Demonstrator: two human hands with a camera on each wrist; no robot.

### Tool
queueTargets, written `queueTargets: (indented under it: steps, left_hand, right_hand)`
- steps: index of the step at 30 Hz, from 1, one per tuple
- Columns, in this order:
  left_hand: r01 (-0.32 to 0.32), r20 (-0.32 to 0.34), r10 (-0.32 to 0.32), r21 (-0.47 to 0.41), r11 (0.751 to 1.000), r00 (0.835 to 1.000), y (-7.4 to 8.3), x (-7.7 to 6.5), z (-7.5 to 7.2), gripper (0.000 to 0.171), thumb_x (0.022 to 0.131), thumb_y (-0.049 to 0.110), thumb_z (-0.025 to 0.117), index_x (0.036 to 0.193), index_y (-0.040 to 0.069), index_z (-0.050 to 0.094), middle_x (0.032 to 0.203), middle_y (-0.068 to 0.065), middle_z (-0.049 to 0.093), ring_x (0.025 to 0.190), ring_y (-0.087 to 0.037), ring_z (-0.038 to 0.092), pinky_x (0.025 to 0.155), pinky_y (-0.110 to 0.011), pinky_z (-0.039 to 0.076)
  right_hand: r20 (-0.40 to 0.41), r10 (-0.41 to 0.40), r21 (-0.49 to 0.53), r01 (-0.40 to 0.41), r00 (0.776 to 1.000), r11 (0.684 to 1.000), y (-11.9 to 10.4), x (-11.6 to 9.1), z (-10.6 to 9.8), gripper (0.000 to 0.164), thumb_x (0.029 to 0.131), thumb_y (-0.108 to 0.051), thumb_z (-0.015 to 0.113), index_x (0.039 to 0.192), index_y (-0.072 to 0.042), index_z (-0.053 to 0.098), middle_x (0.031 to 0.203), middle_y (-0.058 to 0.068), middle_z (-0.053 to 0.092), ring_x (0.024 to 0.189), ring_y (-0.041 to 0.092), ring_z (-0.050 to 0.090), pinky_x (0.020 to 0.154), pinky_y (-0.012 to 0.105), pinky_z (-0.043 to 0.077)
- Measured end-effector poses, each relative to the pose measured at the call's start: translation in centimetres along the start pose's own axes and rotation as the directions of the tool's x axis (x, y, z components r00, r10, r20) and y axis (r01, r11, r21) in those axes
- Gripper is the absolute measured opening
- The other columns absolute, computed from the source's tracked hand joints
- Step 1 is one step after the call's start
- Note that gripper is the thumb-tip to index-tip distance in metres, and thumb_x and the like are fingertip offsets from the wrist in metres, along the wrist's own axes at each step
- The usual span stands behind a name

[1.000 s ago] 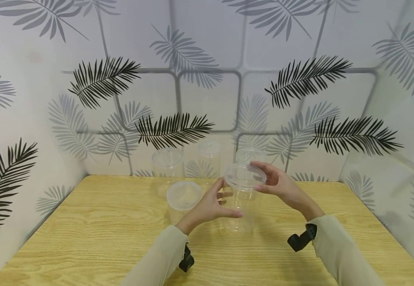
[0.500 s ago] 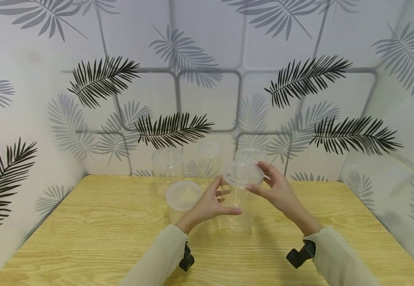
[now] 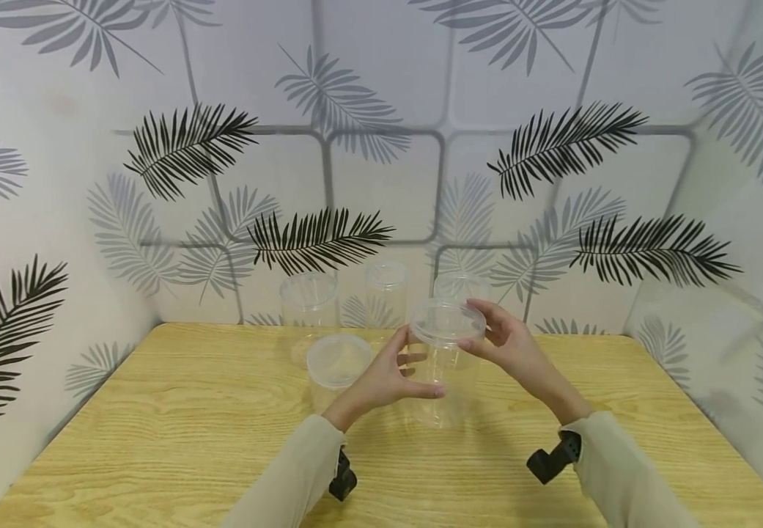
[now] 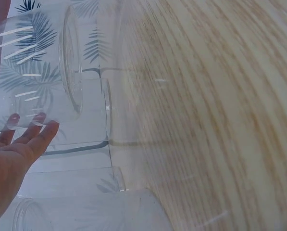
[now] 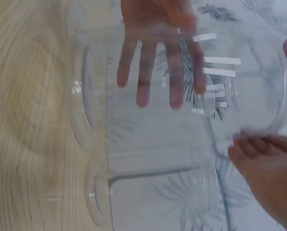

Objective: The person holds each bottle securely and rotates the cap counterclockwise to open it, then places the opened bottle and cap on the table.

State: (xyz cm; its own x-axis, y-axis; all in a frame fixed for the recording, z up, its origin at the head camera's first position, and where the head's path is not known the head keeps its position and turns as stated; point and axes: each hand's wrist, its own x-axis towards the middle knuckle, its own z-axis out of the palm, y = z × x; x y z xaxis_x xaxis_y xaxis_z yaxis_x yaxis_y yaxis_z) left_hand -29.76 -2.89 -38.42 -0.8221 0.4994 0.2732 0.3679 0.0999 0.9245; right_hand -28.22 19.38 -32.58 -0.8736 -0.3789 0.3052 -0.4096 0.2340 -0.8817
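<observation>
A large clear plastic jar (image 3: pixel 443 400) stands on the wood-grain table in the head view. My left hand (image 3: pixel 381 381) holds the jar's side from the left, thumb in front and fingers behind. In the right wrist view, the fingers of that left hand (image 5: pixel 153 62) show through the clear wall. My right hand (image 3: pixel 516 352) grips the rim of the clear lid (image 3: pixel 443 323) on the jar's mouth, thumb at the front and fingers at the far right. Just left of my left hand is a shorter jar (image 3: pixel 339 363) with a whitish lid.
Behind the large jar stand several clear jars: a wide one (image 3: pixel 310 308) at left, a narrow one (image 3: pixel 386 293) in the middle, and another (image 3: pixel 463 284) at right, partly hidden. A leaf-patterned wall (image 3: pixel 381 183) rises beyond the table's back edge (image 3: pixel 196 326).
My right hand has turned with the lid's rim and swung partly back. The lid sat slightly farther right and more tilted a second ago. My left hand has stayed nearly still.
</observation>
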Motion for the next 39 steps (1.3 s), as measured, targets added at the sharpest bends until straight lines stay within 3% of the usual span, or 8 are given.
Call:
queueTargets:
  steps: [6,10,14,18,24,28,35,39]
  left_hand:
    - [-0.001,0.038,0.002,-0.03,1.0,0.999,-0.2,0.1,-0.1,0.091,0.067,0.02,0.082,0.138,0.036,0.027,0.136,-0.008,0.038,0.122,-0.038,0.046,0.097,-0.049,0.041]
    - [0.006,0.041,-0.005,-0.029,1.0,0.999,-0.3,0.1,-0.2,0.092,0.067,0.019,0.082,0.139,0.034,0.026,0.137,-0.007,0.038,0.122,-0.037,0.046,0.098,-0.05,0.04]
    - [0.014,0.034,-0.013,-0.022,1.0,0.999,-0.4,0.1,-0.2,0.092,0.067,0.019,0.082,0.139,0.032,0.026,0.137,-0.006,0.037,0.123,-0.036,0.045,0.099,-0.052,0.039]
    - [0.015,0.017,-0.014,-0.021,1.0,1.0,-0.5,0.0,-0.2,0.092,0.067,0.019,0.082,0.138,0.036,0.026,0.136,-0.006,0.036,0.123,-0.036,0.045,0.099,-0.054,0.037]
    - [0.01,-0.009,-0.01,-0.016,1.0,1.0,-0.4,0.0,-0.2,0.094,0.066,0.02,0.083,0.138,0.037,0.025,0.135,-0.004,0.037,0.123,-0.038,0.044,0.099,-0.056,0.036]
    - [0.009,-0.012,-0.009,-0.013,1.0,1.0,-0.3,0.0,-0.2,0.095,0.066,0.022,0.083,0.139,0.036,0.024,0.135,-0.005,0.037,0.124,-0.039,0.043,0.1,-0.055,0.036]
    - [0.013,-0.015,-0.013,-0.018,1.0,1.0,-0.4,-0.1,-0.1,0.095,0.066,0.021,0.083,0.138,0.038,0.024,0.134,-0.004,0.038,0.123,-0.036,0.045,0.1,-0.055,0.036]
    - [0.009,0.006,-0.009,-0.019,1.0,1.0,-0.4,-0.1,-0.2,0.095,0.067,0.019,0.082,0.138,0.038,0.023,0.137,-0.004,0.036,0.124,-0.037,0.044,0.1,-0.054,0.037]
  right_hand:
    - [0.165,-0.022,0.159,-0.005,0.986,0.987,0.5,0.6,-1.4,0.067,0.088,-0.012,0.06,0.143,-0.001,0.022,0.137,0.007,0.042,0.116,0.007,0.051,0.089,0.021,0.047]
    - [0.199,-0.034,0.193,-0.005,0.979,0.981,0.6,0.6,-1.6,0.068,0.089,-0.012,0.058,0.144,-0.001,0.019,0.135,0.003,0.043,0.116,0.008,0.05,0.091,0.023,0.046]
    - [0.184,-0.026,0.17,-0.005,0.983,0.985,0.4,0.3,-1.3,0.068,0.089,-0.011,0.058,0.144,-0.003,0.018,0.144,0.016,0.031,0.126,0.022,0.042,0.092,0.02,0.045]
    - [0.109,-0.006,0.106,-0.006,0.994,0.994,0.0,-0.2,-0.7,0.071,0.088,-0.011,0.061,0.144,-0.004,0.018,0.149,0.018,0.021,0.134,0.036,0.028,0.095,0.023,0.044]
    - [-0.043,0.017,-0.043,-0.019,0.999,0.999,-0.7,-0.6,0.9,0.076,0.084,-0.017,0.067,0.143,-0.001,0.02,0.147,0.017,0.026,0.135,0.038,0.025,0.102,0.046,0.036]
    - [-0.089,0.036,-0.076,-0.043,0.995,0.996,-0.7,-0.5,1.5,0.076,0.084,-0.02,0.067,0.142,-0.002,0.022,0.144,0.018,0.032,0.133,0.039,0.029,0.1,0.05,0.038]
    - [-0.072,0.042,-0.049,-0.046,0.997,0.998,-0.2,-0.4,1.3,0.075,0.084,-0.021,0.067,0.142,-0.003,0.023,0.142,0.018,0.035,0.133,0.038,0.029,0.098,0.05,0.04]
    - [0.025,0.026,0.02,-0.027,0.999,0.999,0.2,-0.1,0.4,0.073,0.085,-0.018,0.065,0.143,-0.006,0.023,0.144,0.016,0.032,0.131,0.031,0.035,0.094,0.036,0.046]
